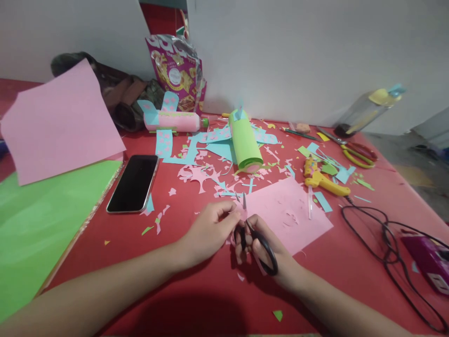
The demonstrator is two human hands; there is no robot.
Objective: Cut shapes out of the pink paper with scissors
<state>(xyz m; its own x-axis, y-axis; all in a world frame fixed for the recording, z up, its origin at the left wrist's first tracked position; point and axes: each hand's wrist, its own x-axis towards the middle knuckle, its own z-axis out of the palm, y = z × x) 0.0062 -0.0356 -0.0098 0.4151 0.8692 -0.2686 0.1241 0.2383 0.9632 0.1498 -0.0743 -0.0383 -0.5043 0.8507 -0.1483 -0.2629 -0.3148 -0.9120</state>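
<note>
My right hand point(261, 241) is closed on the black-handled scissors point(267, 255), whose slightly parted blades point away from me. Pinched in my left hand point(213, 227), a small pink paper piece point(242, 214) lies against the blades. Just right of the hands is a pink sheet point(291, 210) on the red table point(168, 290). Beyond them, a green paper-wrapped tube point(245, 140) with light blue wings rests among paper scraps. To its left lies a pink-wrapped bottle point(178, 121) with a green cap and blue paper fins.
A phone point(133, 184) and large green point(52, 224) and pink sheets point(59, 124) lie left. At right are a yellow glue gun point(324, 181), its cable, a purple power strip point(426, 260), larger scissors point(358, 154) and a clear bottle point(363, 112). Behind stands a snack bag point(178, 77).
</note>
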